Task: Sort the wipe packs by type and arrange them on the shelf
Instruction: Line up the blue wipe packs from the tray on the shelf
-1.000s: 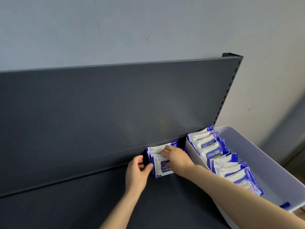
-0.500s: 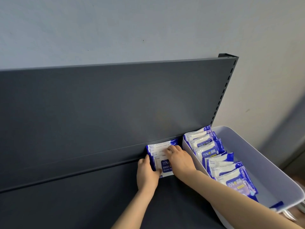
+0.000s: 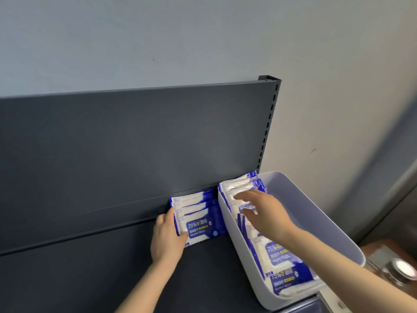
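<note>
A few blue-and-white alcohol wipe packs lean in a small row against the back panel of the dark grey shelf. My left hand rests against the left side of that row, its thumb on the front pack. A white bin at the shelf's right end holds several more of the same wipe packs. My right hand hovers over the packs in the bin with fingers spread, holding nothing.
The shelf's back panel rises behind the row, with a slotted upright at its right edge. A pale wall stands behind. A blurred wooden surface with a round object lies at the lower right.
My right hand left the front pack on the shelf and moved right over the bin. My left hand stayed at the row's left side.
</note>
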Action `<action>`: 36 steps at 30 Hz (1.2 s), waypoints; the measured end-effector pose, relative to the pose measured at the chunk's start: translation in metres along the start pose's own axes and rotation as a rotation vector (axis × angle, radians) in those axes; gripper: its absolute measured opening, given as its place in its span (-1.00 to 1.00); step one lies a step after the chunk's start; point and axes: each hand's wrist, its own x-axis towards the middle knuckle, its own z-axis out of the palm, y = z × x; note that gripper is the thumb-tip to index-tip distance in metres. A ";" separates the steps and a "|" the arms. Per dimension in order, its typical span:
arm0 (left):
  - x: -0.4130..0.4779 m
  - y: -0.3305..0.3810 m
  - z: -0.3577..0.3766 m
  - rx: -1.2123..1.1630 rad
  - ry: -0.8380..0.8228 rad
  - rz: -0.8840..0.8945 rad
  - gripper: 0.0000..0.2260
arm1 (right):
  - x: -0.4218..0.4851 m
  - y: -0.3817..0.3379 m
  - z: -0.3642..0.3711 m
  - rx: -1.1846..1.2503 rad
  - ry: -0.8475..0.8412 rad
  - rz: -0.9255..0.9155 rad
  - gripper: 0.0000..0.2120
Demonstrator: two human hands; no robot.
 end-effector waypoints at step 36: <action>-0.050 0.183 0.017 0.272 -0.387 0.439 -0.87 | -0.076 0.103 -0.053 -0.140 -0.178 -0.079 -0.61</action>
